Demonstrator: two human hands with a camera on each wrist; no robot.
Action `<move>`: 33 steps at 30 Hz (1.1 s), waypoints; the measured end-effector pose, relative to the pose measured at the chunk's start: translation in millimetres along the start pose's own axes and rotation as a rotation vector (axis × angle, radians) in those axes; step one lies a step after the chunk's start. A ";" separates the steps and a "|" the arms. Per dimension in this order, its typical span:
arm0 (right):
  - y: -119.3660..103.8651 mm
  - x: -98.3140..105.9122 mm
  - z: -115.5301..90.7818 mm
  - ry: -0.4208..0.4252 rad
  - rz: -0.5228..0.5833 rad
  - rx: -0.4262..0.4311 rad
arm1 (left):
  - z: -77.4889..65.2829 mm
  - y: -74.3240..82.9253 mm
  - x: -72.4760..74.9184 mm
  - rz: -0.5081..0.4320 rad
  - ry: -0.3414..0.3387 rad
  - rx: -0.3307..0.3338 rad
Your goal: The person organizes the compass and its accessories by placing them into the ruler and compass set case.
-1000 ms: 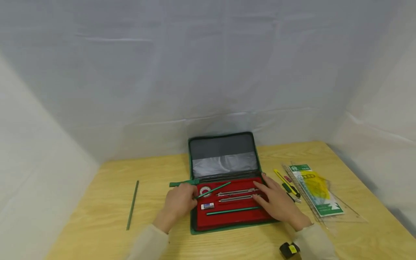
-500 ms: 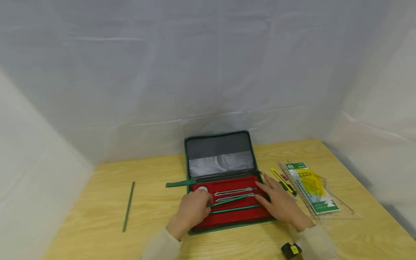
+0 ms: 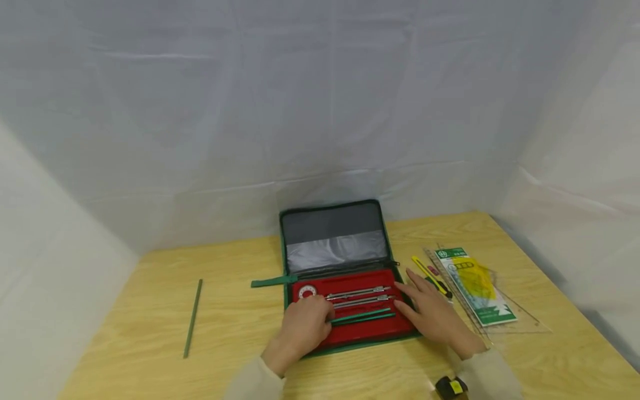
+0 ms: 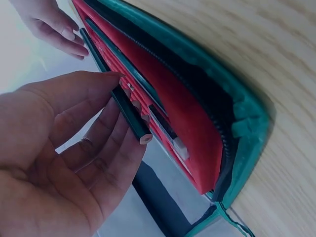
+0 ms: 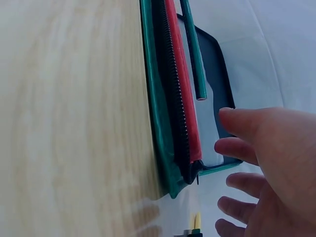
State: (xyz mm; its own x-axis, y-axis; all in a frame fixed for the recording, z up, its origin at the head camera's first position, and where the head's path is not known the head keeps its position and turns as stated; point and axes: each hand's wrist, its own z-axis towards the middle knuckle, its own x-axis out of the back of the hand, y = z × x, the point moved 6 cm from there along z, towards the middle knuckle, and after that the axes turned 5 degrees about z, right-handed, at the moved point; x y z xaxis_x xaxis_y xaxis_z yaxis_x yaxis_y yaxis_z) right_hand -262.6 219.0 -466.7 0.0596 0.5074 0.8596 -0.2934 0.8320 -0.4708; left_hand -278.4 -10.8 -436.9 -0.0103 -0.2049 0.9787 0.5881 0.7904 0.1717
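Note:
A zip case (image 3: pixel 365 332) lies open, its red tray holding silver compasses (image 3: pixel 356 293), a round white dial (image 3: pixel 307 290) and a second green pencil (image 4: pixel 123 57). My left hand (image 3: pixel 306 325) pinches a green pencil (image 4: pixel 129 113) near one end, between thumb and fingertips, over the tray. In the head view it lies almost parallel to the second pencil, just above it. A white eraser (image 4: pixel 168 129) shows in the tray in the left wrist view. My right hand (image 3: pixel 432 314) is spread at the case's right edge, holding nothing; the pencil's far end (image 5: pixel 199 84) points toward it.
Another green pencil (image 3: pixel 193 319) lies on the table at left. Right of the case are a yellow utility knife (image 3: pixel 425 269), a small pink item (image 3: pixel 433 270), a ruler packet (image 3: pixel 481 294) and a clear set square (image 3: pixel 525 322). A black-yellow tape measure (image 3: pixel 454 385) sits in front.
My left hand has carried the pencil from the case's upper left down and right, turning it from slanted to nearly parallel with the tray's pencil. My right hand stays at the case's right edge.

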 end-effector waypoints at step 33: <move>-18.0 -4.6 -3.1 0.028 0.045 0.172 | -21.5 -23.8 5.3 0.026 0.027 -0.002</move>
State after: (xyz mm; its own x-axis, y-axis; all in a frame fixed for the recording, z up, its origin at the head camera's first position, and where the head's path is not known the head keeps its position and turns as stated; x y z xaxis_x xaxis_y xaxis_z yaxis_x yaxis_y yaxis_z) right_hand -254.6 202.4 -462.8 0.0683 0.5515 0.8314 -0.4555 0.7586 -0.4658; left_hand -275.1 -43.1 -438.3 0.0271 -0.2002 0.9794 0.5892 0.7947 0.1461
